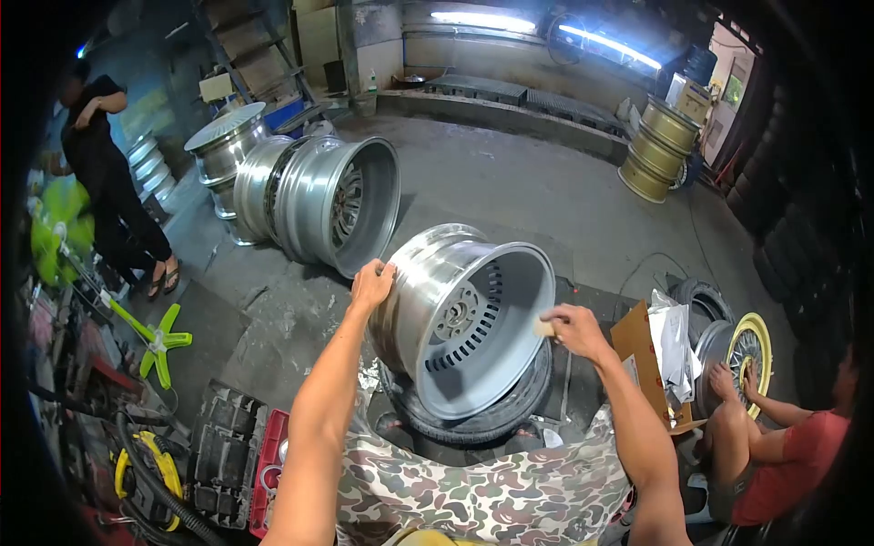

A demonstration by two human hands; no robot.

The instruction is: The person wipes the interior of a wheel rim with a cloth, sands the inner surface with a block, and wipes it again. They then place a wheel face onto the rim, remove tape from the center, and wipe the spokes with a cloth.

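Note:
A silver wheel rim (408, 305) leans tilted on a black tire (523, 405) in front of me, its open side with the grey inner barrel and slotted hub face turned toward me. My left hand (372, 284) is closed on the rim's outer left side, fingers bent over the polished metal. At the opposite side, my right hand (577, 329) pinches a small beige pad (544, 327) right at the rim's right lip. What the pad is made of does not show. Camouflage cloth (473, 491) covers my lap below the tire.
More silver rims (300, 205) stand behind to the left, gold rims (660, 150) at the back right. A cardboard box (637, 350) with papers is right. Beside it a person in red (801, 464) handles a yellow-lipped rim (754, 332). Another person (105, 173) stands left, near a green fan (162, 339).

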